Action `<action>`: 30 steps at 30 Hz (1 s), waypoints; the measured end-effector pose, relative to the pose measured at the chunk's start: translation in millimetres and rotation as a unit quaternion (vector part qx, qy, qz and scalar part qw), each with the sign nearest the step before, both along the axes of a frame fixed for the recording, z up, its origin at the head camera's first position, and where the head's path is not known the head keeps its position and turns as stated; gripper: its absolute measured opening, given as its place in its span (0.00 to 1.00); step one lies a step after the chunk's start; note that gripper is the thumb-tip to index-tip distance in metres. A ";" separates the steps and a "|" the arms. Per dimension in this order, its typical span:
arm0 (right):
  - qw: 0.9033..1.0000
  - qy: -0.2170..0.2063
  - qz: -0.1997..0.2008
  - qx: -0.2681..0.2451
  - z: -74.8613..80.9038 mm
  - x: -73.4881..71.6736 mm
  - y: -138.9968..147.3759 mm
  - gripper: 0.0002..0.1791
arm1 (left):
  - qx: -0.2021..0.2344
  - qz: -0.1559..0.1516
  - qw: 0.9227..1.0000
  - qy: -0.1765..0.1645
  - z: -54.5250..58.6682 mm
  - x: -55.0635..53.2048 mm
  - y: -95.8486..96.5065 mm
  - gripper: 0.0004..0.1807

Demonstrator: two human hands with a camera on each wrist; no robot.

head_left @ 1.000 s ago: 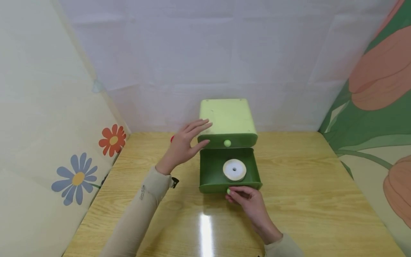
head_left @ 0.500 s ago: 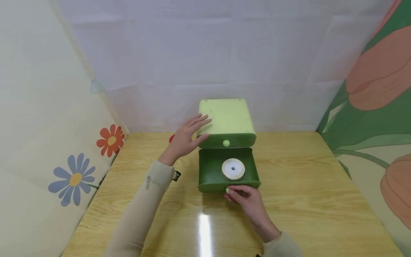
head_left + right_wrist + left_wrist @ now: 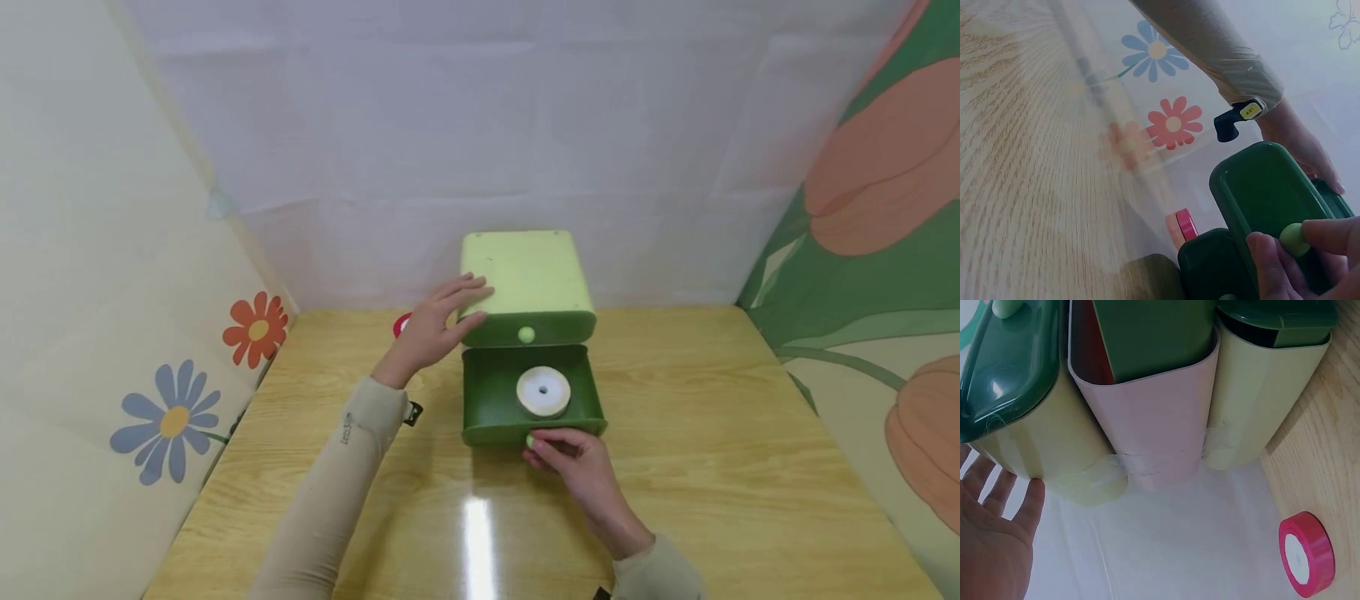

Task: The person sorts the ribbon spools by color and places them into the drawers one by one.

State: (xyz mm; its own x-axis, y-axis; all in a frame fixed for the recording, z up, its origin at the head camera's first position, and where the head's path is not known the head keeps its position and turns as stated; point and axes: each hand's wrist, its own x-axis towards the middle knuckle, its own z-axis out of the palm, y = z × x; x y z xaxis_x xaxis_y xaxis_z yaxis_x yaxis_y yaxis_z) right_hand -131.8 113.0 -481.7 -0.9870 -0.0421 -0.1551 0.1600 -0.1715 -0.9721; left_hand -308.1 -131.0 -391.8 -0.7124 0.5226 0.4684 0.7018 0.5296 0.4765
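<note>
A small drawer cabinet (image 3: 528, 267) with a pale yellow-green top stands against the back sheet. Its middle green drawer (image 3: 491, 437) is pulled out, and a roll (image 3: 543, 390) with a white round face and a centre hole lies inside. My right hand (image 3: 592, 483) pinches that drawer's light green knob (image 3: 1294, 239) between thumb and fingers. With fingers spread, my left hand (image 3: 429, 335) rests on the cabinet's upper left edge; in the left wrist view its fingertips touch the side of the yellowish top unit (image 3: 1041, 450). The pink middle unit (image 3: 1147, 425) surrounds the pulled-out drawer.
A pink-red ribbon roll (image 3: 1316, 553) stands on the wooden table (image 3: 712, 433) left of the cabinet, partly behind my left hand in the head view. The lower drawer (image 3: 1210, 262) appears under the middle one. Flower-printed panels (image 3: 174, 421) flank the table.
The middle drawer has slid very slightly inward with my right hand on its knob. My left hand has settled against the cabinet's upper left edge.
</note>
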 end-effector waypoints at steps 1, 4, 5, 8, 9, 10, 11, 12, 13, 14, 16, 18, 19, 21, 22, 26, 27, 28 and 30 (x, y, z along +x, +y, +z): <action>1.000 0.001 0.000 0.001 0.3 -0.4 0.0 0.14 | -0.001 0.000 1.000 0.000 -0.1 -0.5 0.1 0.24; 1.000 0.003 0.000 0.004 1.0 -1.8 -0.3 0.14 | -0.001 0.001 1.000 -0.001 0.1 -0.4 0.5 0.24; 1.000 0.003 -0.001 0.007 1.3 -2.3 -0.4 0.14 | -0.001 0.001 1.000 -0.001 0.1 -0.4 0.7 0.24; 1.000 0.002 -0.003 0.010 1.9 -4.0 -0.8 0.14 | 0.001 0.001 1.000 -0.002 -0.1 -0.2 0.9 0.24; 1.000 0.001 -0.003 0.010 2.0 -4.7 -0.9 0.14 | 0.001 0.001 1.000 -0.002 -0.4 -0.2 0.8 0.24; 1.000 0.002 -0.004 0.011 2.4 -5.3 -1.0 0.14 | 0.001 0.001 1.000 -0.002 -0.7 -0.4 0.7 0.24; 1.000 0.002 -0.005 0.011 2.6 -5.9 -1.1 0.14 | 0.001 0.001 1.000 -0.001 -0.9 -0.6 0.7 0.24; 1.000 0.002 -0.005 0.011 2.8 -6.5 -1.2 0.14 | 0.001 0.001 1.000 -0.001 -1.2 -0.7 0.6 0.24; 1.000 0.002 -0.005 0.012 3.1 -7.0 -1.2 0.14 | 0.001 0.002 1.000 0.000 -1.3 -0.9 0.5 0.24; 1.000 0.001 -0.005 0.014 3.3 -7.7 -1.3 0.14 | 0.001 0.002 1.000 0.000 -1.4 -0.9 0.5 0.24; 1.000 0.001 -0.004 0.018 4.1 -8.8 -1.2 0.13 | 0.002 0.002 1.000 -0.001 -1.5 -1.1 0.6 0.24; 1.000 0.001 -0.004 0.020 5.0 -10.1 -1.0 0.13 | 0.001 0.003 1.000 -0.002 -1.1 -1.1 0.8 0.24; 1.000 0.002 -0.005 0.021 5.3 -10.9 -1.1 0.13 | 0.001 0.003 1.000 -0.003 -0.9 -1.1 0.9 0.24; 1.000 0.002 -0.004 0.024 6.2 -12.6 -1.3 0.13 | 0.001 0.004 1.000 -0.004 -0.5 -0.9 1.2 0.24; 1.000 0.002 -0.004 0.025 6.5 -13.5 -1.6 0.13 | 0.000 0.005 1.000 -0.005 -0.3 -0.8 1.2 0.24; 1.000 -0.001 -0.002 0.028 6.9 -16.8 -3.2 0.14 | 0.002 0.006 1.000 -0.008 0.3 0.2 1.1 0.23; 1.000 0.000 -0.003 0.027 6.7 -17.7 -3.7 0.13 | 0.003 0.005 1.000 -0.009 0.4 0.3 1.0 0.23; 1.000 0.001 -0.005 0.027 6.3 -18.7 -4.0 0.13 | 0.004 0.005 1.000 -0.010 0.5 0.5 0.9 0.23; 1.000 0.003 -0.008 0.027 5.7 -21.2 -4.7 0.12 | 0.004 0.005 1.000 -0.010 0.7 0.4 0.5 0.23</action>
